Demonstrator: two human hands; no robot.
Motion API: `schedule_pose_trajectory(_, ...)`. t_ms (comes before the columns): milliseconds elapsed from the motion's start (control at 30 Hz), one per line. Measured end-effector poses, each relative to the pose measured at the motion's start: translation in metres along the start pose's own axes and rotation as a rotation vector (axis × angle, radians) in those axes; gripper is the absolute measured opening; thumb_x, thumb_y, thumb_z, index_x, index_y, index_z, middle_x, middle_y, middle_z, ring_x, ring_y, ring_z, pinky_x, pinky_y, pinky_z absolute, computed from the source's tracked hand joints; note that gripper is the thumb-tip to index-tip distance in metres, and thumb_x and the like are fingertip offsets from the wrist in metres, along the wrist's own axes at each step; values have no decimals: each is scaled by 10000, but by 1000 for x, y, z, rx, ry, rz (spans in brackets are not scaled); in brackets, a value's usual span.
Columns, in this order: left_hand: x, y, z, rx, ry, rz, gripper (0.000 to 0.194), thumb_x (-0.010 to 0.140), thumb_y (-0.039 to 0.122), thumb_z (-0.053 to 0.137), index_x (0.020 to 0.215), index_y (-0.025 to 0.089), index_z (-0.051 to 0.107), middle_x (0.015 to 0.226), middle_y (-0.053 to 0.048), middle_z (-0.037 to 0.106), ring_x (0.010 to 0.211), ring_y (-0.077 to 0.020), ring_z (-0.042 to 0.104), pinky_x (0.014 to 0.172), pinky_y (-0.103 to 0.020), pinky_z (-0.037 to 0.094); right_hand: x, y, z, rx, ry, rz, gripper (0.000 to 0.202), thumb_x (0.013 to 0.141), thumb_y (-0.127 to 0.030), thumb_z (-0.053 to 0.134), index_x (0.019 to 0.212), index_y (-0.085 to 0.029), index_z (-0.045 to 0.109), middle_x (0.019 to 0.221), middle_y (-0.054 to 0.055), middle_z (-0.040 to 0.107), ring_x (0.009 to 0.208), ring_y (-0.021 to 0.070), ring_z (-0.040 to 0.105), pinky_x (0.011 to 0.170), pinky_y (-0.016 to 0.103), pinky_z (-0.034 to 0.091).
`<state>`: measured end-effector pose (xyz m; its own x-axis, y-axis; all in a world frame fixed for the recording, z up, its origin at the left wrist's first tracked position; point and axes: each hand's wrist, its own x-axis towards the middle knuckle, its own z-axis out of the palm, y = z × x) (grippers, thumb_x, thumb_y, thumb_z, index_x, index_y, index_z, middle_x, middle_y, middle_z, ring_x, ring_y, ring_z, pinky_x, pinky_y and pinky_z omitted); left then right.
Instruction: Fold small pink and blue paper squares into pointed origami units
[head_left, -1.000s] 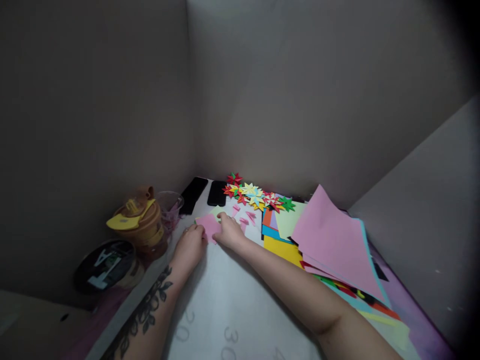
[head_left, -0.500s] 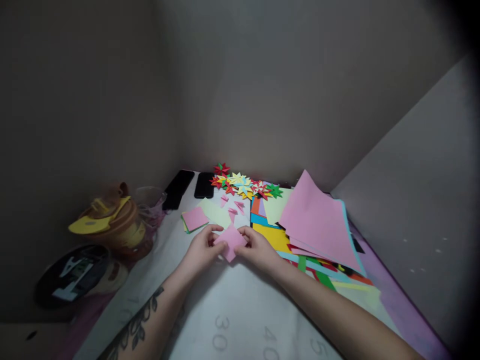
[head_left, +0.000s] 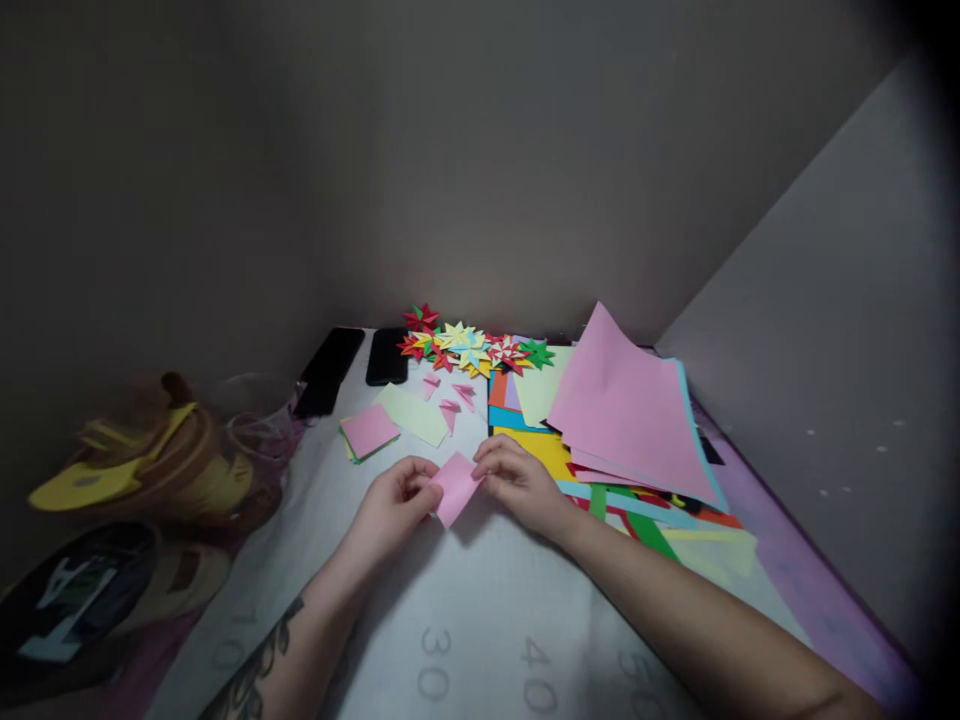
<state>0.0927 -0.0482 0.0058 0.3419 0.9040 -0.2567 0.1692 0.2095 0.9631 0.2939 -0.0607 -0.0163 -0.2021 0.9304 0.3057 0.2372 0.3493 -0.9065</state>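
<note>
Both hands, at the stack of paper squares a second ago, are now nearer the person, with one pink square (head_left: 454, 488) between them. The left hand (head_left: 397, 500) pinches its left corner between thumb and fingers; the right hand (head_left: 521, 485) has its fingertips at the right corner, though I cannot tell whether they pinch it or only touch it. The square is tilted, one corner pointing toward the person, above the white table cover (head_left: 465, 600) printed with grey numbers. Just beyond the left hand lies the stack (head_left: 371, 432), pink on top, with pale green paper (head_left: 412, 415) next to it. Three folded pink pieces (head_left: 450, 412) lie past the square, and paper stars (head_left: 466, 345) are heaped behind them, near two black phones (head_left: 388, 356). Right of these, large pink sheets (head_left: 630, 400) rest on other coloured paper, with green strips (head_left: 649, 535) near the right forearm.
</note>
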Motion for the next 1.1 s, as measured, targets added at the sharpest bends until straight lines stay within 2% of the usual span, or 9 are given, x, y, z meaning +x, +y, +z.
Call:
schedule_pose_trajectory(200,-2,1,8,91,-50,22,196,746,334,597,808,153,553,581,37,554,529,-92,478,503,-192,313,1,6,7,423,55,256,142,719,-287,700,684,-179,615,893,52,669,839,174,618,773,320,472)
schedule_pose_trajectory(333,-4,2,12,131,23,88,220,814,362,514,895,163,562,655,20,583,576,-112,521,543,-211,381,0,5,8,364,124,333,129,683,-254,705,641,-166,622,788,45,693,740,166,627,696,301,473)
schedule_pose_trajectory(467,-7,2,14,256,39,187,194,809,338,541,884,172,610,863,-35,655,753,-154,601,665,-245,460,-1,2,8,317,155,340,92,693,-229,677,652,-165,625,794,52,700,749,169,633,700,301,477)
schedule_pose_trajectory(633,-10,-1,16,380,89,220,190,780,349,592,724,170,622,735,-29,648,676,-150,590,616,-231,456,-4,6,13,306,204,333,106,693,-227,678,658,-174,593,759,26,675,702,146,613,650,270,467)
schedule_pose_trajectory(833,-12,-1,17,381,130,178,220,772,358,609,663,166,605,630,-2,613,580,-122,537,535,-206,403,-6,5,16,367,217,301,112,697,-202,666,652,-182,566,743,12,659,690,137,600,637,260,457)
schedule_pose_trajectory(1100,-13,-1,19,324,142,148,210,741,315,628,608,158,584,616,-10,630,578,-122,537,541,-211,406,-7,1,16,357,222,308,144,700,-206,675,634,-180,550,708,8,646,658,130,585,616,259,444)
